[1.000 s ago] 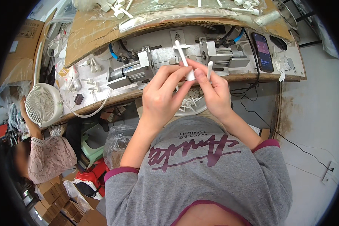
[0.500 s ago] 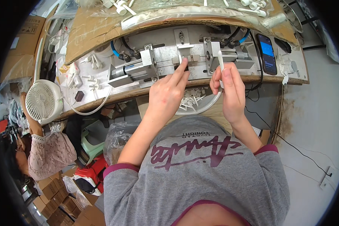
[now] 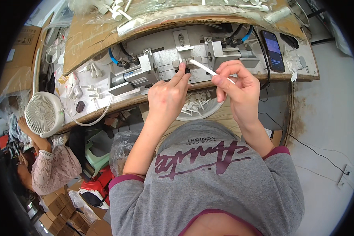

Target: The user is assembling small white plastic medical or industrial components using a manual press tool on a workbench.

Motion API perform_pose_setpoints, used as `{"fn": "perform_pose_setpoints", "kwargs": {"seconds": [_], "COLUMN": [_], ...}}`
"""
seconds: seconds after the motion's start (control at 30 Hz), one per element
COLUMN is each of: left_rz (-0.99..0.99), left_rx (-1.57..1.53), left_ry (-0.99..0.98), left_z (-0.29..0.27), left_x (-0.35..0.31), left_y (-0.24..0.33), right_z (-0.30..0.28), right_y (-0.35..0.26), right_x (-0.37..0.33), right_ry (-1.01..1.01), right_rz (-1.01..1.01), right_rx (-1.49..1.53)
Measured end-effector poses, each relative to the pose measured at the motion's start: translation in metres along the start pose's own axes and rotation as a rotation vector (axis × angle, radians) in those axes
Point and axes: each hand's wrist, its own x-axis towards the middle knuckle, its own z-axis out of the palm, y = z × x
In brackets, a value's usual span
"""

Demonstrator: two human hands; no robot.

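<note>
My right hand (image 3: 240, 84) pinches a slim white plastic stick (image 3: 202, 67), tilted so its rounded end points left toward the middle of a metal clamping fixture (image 3: 183, 41). My left hand (image 3: 167, 96) has its index and middle fingers stretched out, their tips at the small block in the fixture's centre. Against the index fingertip stands a white piece (image 3: 180, 57), mostly hidden. Metal cylinders, a left one (image 3: 129, 76) and a right one (image 3: 236, 55), flank the centre. Below the bench edge, a round tray (image 3: 196, 115) of small white plastic parts is partly covered by my hands.
A cardboard sheet (image 3: 92, 43) with white parts overhangs the back of the bench. A phone (image 3: 273, 51) lies at the right, beside black cables. At the left are a white fan (image 3: 45, 114) and loose white parts (image 3: 93, 92). Another person's lace sleeve (image 3: 57, 165) shows far left.
The stick in my right hand has swung from upright to a slant, its tip now near the fixture's centre. My left hand stays at the block. The view has shifted slightly.
</note>
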Motion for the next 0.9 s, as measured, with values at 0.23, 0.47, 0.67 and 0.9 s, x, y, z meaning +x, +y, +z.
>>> {"fn": "perform_pose_setpoints", "kwargs": {"seconds": [0.23,0.47,0.67,0.9], "left_rz": [-0.059,0.605,0.674,0.48], "left_rx": [-0.976,-2.014,-1.908,-1.937], "left_ry": [0.175,0.525,0.061,0.27], "left_z": [-0.067,-0.156,-0.165,-0.169], "left_x": [0.002,0.014,0.007,0.001], "left_y": [0.022,0.066,0.043,0.063], "right_z": [0.007,0.0,0.009,0.026], "right_y": [-0.011,0.03,0.056,0.051], "right_x": [0.002,0.005,0.004,0.021], "right_ry": [0.047,-0.114,-0.265,-0.282], "right_rz": [-0.016,-0.597,-0.74,-0.784], "right_rx": [0.008,-0.938,-1.273,-1.477]}}
